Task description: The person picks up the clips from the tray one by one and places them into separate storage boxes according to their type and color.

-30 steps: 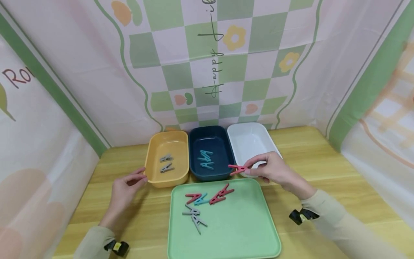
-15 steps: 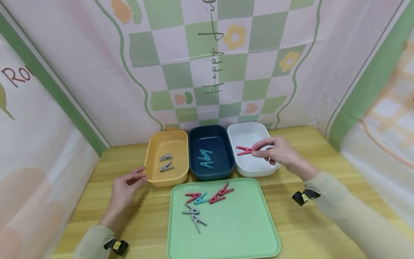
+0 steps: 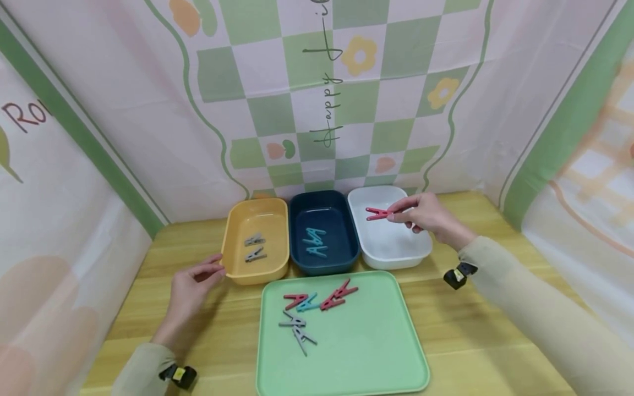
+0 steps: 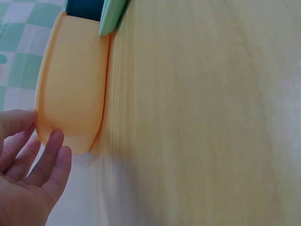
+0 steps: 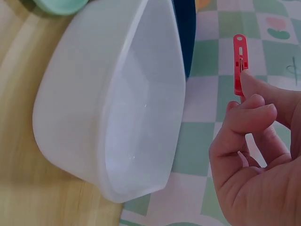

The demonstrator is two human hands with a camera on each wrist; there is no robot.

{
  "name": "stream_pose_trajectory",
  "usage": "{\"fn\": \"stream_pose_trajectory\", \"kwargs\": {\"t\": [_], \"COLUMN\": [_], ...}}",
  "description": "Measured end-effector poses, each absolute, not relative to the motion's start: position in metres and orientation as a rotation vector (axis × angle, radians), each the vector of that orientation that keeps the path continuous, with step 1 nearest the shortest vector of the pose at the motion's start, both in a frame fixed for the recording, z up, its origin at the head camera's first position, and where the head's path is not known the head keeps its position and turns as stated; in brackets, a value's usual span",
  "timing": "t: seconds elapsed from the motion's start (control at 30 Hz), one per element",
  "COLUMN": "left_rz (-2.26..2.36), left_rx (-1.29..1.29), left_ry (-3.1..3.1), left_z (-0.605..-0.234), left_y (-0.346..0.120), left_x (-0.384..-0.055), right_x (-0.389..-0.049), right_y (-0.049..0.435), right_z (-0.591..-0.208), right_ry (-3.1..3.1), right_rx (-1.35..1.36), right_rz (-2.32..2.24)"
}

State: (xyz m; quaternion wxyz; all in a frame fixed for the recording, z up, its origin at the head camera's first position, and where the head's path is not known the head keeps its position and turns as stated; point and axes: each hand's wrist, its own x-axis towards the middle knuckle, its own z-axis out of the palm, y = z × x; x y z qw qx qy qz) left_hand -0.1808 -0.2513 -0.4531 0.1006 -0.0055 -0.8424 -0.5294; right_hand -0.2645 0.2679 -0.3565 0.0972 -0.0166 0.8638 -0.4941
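Observation:
A red clothespin (image 3: 378, 214) is pinched between the thumb and fingers of my right hand (image 3: 428, 213), above the white bin (image 3: 396, 258). In the right wrist view that clothespin (image 5: 240, 63) points upward from the fingertips, apart from the bin (image 5: 75, 103). My left hand (image 3: 190, 289) touches the near left corner of the yellow bin (image 3: 257, 278) with loosely extended fingers, also seen on its outer wall (image 4: 75, 80) in the left wrist view. Red clothespins (image 3: 332, 304), a blue clothespin (image 3: 308, 303) and grey clothespins (image 3: 300, 333) lie on the green tray (image 3: 366, 357).
Two grey clothespins (image 3: 255, 254) lie in the yellow bin. Blue clothespins (image 3: 316, 251) sit in the dark blue bin (image 3: 324, 270), between the yellow and white ones. A patterned cloth (image 3: 342, 121) hangs behind the wooden table (image 3: 460, 335).
My right hand has carried the red clothespin from the white bin's near left corner up and away, to farther over that bin. The left hand stays at the yellow bin's corner.

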Motion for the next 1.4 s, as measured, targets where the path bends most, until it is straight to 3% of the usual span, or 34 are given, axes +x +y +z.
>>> {"fn": "stream_pose_trajectory", "kwargs": {"t": [0.53, 1.4], "left_rz": [-1.546, -1.548], "left_rx": [-0.029, -0.024], "left_ry": [-2.476, -2.481], "left_z": [-0.455, -0.456], "left_y": [-0.251, -0.252], "left_x": [-0.182, -0.183], "right_x": [-0.296, -0.312], "right_y": [0.265, 0.262], "right_z": [-0.375, -0.405], "right_ry": [2.543, 2.541], "right_rx": [0.036, 0.127], "right_rz": [-1.364, -1.258]}}
